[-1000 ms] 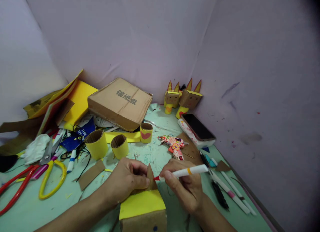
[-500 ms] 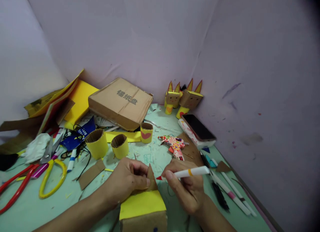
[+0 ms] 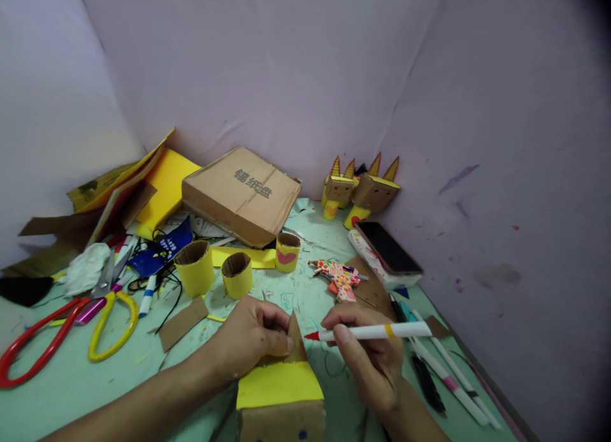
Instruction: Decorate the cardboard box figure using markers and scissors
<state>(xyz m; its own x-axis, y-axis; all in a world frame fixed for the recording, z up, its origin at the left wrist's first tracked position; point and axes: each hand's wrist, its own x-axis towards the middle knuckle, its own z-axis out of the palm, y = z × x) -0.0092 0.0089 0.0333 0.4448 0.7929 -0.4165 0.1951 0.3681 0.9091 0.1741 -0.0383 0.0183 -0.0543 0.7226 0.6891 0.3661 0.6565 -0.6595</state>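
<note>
Pinched between the fingers of my left hand (image 3: pixel 260 337) is a pointed cardboard ear (image 3: pixel 296 343) at the back of a small cardboard box head (image 3: pixel 281 391). The head has a yellow top and dark dots drawn on its front, which the lower edge of the view cuts off. My right hand (image 3: pixel 370 356) holds a white felt-tip marker (image 3: pixel 382 331) almost level. Its red tip points left, close to the ear's right edge; a small gap shows between them.
Yellow-wrapped cardboard tubes (image 3: pixel 195 269) stand beyond my left hand, before a flat cardboard box (image 3: pixel 243 197). Scissors (image 3: pixel 112 327) lie at left. Finished box figures (image 3: pixel 372 191) stand at the back right. A phone (image 3: pixel 389 246) and several pens (image 3: pixel 449 381) lie at right.
The marker has swung to a flatter angle and its tip sits slightly farther right. My left hand keeps its pinch on the ear. The whole view has shifted a little.
</note>
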